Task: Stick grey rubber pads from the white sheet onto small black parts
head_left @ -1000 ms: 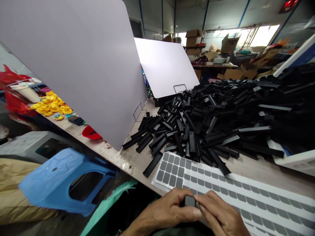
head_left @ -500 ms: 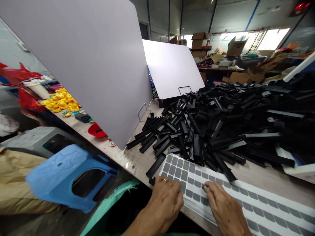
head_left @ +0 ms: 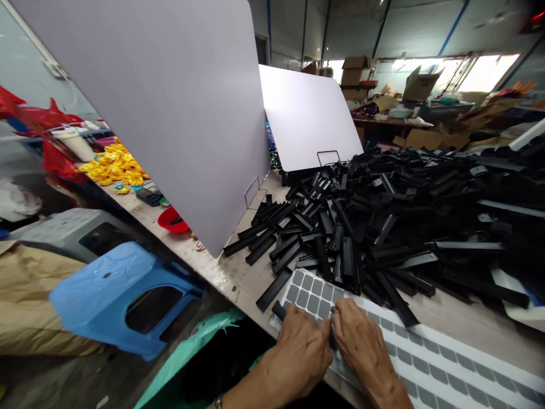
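Observation:
My left hand [head_left: 303, 347] is closed over a black plastic strip [head_left: 279, 310]; one end pokes out left of the fingers, and most of it is hidden beneath the hand. Close against it, my right hand [head_left: 360, 341] has its thumb and fingers pinched together at the strip's other end. Whatever small piece sits in that pinch is too covered to name. Both hands rest over a white sheet of grey rounded stickers [head_left: 304, 296], which lies along the table's front edge. Another black strip lies loose just beyond the left hand.
A large heap of black strips [head_left: 383, 216] covers the table behind the sheet. Two pale boards, one the large board [head_left: 183, 108], stand on wire holders. A red bowl [head_left: 172, 220], yellow pieces [head_left: 114, 163] and a blue stool [head_left: 128, 295] are at left; a green sack [head_left: 187, 363] hangs below.
My right hand has moved left across the sheet and now meets the left hand. The left hand has shifted slightly right with the black strip. The whole view has swung a little.

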{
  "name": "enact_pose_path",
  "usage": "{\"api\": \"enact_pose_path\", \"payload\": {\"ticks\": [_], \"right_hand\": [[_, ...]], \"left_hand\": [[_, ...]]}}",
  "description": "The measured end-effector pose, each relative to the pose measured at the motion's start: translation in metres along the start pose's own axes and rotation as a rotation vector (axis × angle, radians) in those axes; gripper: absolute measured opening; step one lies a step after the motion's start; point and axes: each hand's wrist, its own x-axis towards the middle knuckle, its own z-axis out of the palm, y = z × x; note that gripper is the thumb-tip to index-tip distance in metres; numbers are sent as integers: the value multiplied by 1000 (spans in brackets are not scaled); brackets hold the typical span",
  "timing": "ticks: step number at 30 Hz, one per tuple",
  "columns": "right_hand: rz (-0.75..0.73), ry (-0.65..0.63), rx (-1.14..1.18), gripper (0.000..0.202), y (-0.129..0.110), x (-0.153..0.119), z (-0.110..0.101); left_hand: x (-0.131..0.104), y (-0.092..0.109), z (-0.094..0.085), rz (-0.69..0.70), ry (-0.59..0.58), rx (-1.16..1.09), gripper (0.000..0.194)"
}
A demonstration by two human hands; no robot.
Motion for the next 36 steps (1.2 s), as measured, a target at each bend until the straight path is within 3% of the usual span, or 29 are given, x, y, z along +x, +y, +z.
{"api": "enact_pose_path", "payload": {"ticks": [7,12,16,21,24,27,29,33,36], "right_hand": [[91,-33,170,18,1,14,-6],[144,-51,420,30,15,17,-16],[225,-68,532,36,30,4,-25],[340,-117,605,41,39,-15,-27],[394,-178,661,42,38,-23,-24],[405,-195,685,44,37,-26,-20],[410,-207,705,45,39,-28,-18],[481,-221,838,47,44,-37,-18],[557,-147,1086,56,40,-48,-23]], "left_hand": [[-1,2,0,35,23,40,52],[-4,6,-24,-67,-60,-147,36],[-32,-7,-54,-217,-194,-436,15],[-82,-43,-68,-495,-481,-346,16],[-90,-55,-67,-536,-362,-328,15],[-69,-59,-57,-515,-35,-286,21],[-48,-62,-44,-474,115,-234,31],[-22,-76,-23,-447,162,-251,42],[-28,-84,-31,-515,128,-419,42]]}}
